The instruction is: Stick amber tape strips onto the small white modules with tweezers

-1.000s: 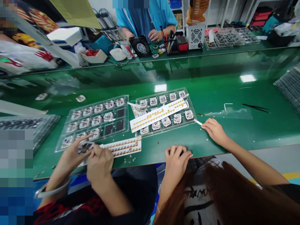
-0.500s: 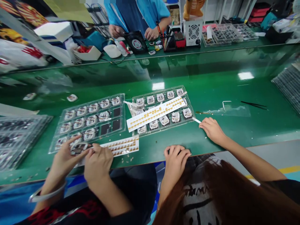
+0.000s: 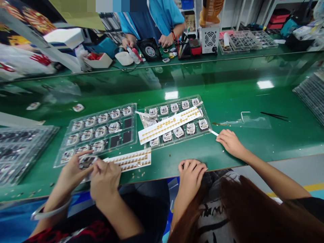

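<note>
My right hand point(image 3: 230, 143) is closed in a pinch on the end of a narrow white strip point(image 3: 214, 132). The strip runs to the near right corner of a clear plastic tray point(image 3: 182, 135). Rows of white-rimmed, watch-like parts point(image 3: 190, 128) sit in this tray, and a white sheet with gold-brown pieces point(image 3: 170, 125) lies slantwise across them, hiding some. Resting at the table's front edge is my left hand point(image 3: 190, 172), its fingers bent and slightly apart. No object shows in it, though its underside is hidden.
Left of me, a co-worker's hands point(image 3: 88, 172) work on a similar part, beside a second tray point(image 3: 118, 143) and another sheet point(image 3: 136, 159). Black tweezers point(image 3: 274, 116) lie at right, near clear film point(image 3: 258, 122). Stacked trays point(image 3: 312, 89) stand far right. Another person point(image 3: 154, 20) works opposite.
The view has shifted slightly, so the scene sits a little lower. My right hand keeps its pinch on the white strip, and my left hand stays at the table edge.
</note>
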Demonstrator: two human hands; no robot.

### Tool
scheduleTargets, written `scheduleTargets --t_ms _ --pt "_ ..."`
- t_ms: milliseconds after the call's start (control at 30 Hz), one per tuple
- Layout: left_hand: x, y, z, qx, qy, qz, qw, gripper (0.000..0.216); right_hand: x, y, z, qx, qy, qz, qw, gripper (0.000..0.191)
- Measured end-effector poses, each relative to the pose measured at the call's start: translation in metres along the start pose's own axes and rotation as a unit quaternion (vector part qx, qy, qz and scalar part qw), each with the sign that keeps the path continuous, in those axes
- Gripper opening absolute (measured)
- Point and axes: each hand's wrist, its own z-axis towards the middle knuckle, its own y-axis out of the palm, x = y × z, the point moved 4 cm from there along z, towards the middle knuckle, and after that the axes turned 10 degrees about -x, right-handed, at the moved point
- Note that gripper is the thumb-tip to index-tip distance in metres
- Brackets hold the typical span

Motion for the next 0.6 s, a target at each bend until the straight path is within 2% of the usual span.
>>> scheduleTargets --t_ms 167,267,333,433,467,533,600 --pt "-0.002 -0.004 0.002 -0.012 -0.012 -0.048 0.999 0.017 0.002 -0.007 0.001 0.034 0.014 0.121 0.992 0.031" --pt "-0.004 -0.013 0.010 0.054 -0.046 -0.178 0.981 0.021 -0.013 -0.011 -0.003 0.045 0.027 0.227 0.972 0.032" --pt "-0.005 -0.020 0.018 0.123 -0.062 -0.296 0.945 0.024 -0.030 -0.010 -0.006 0.036 0.038 0.338 0.940 0.034" --pt "-0.002 -0.027 0.031 0.181 -0.065 -0.403 0.895 0.026 -0.056 -0.004 -0.009 0.006 0.078 0.499 0.863 0.036" --pt "0.000 -0.029 0.035 0.189 -0.063 -0.406 0.892 0.025 -0.064 -0.003 -0.009 -0.002 0.089 0.542 0.836 0.035" --pt "0.003 -0.033 0.039 0.203 -0.048 -0.362 0.909 0.022 -0.075 0.000 -0.006 -0.022 0.095 0.600 0.794 0.034" --pt "0.005 -0.037 0.040 0.217 -0.025 -0.276 0.936 0.019 -0.080 0.000 -0.002 -0.038 0.088 0.620 0.779 0.033"
